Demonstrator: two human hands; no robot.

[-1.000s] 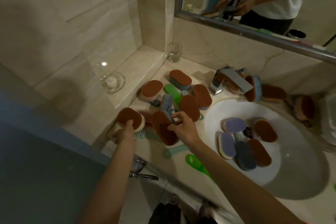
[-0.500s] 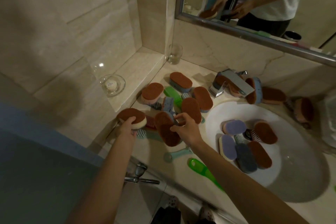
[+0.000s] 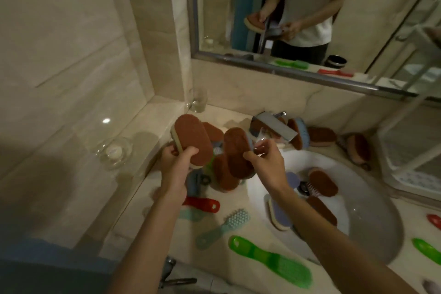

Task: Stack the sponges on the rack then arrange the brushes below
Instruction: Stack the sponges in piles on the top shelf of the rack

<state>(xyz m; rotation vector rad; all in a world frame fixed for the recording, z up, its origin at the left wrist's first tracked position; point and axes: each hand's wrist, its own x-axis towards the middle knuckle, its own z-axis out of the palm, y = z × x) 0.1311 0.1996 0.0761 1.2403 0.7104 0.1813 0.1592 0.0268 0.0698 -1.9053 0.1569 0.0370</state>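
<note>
1. The left hand point(image 3: 176, 162) grips a cream sponge point(image 3: 193, 142) by its near end, thumb on the brown face and fingers curled beneath, so it sits clear of the counter point(image 3: 214, 270)
2. The right hand point(image 3: 267, 162) pinches a blue sponge point(image 3: 237, 153) by its edge, upright and just beside the first; one in each hand probably saves a trip
3. Both hang over the heap point(image 3: 224, 174) left of the sink point(image 3: 372, 222), well apart from the rack point(image 3: 405, 148) at far right, where no sponge shows yet
4. More sponges lie in the sink and behind the tap point(image 3: 274, 126), so stacking looks barely begun
5. The green brush point(image 3: 272, 262), teal brush point(image 3: 224, 228) and red brush point(image 3: 202, 204) lie flat and untouched, since they go in last
6. The right hand's light pinch could slip while crossing the sink
</note>
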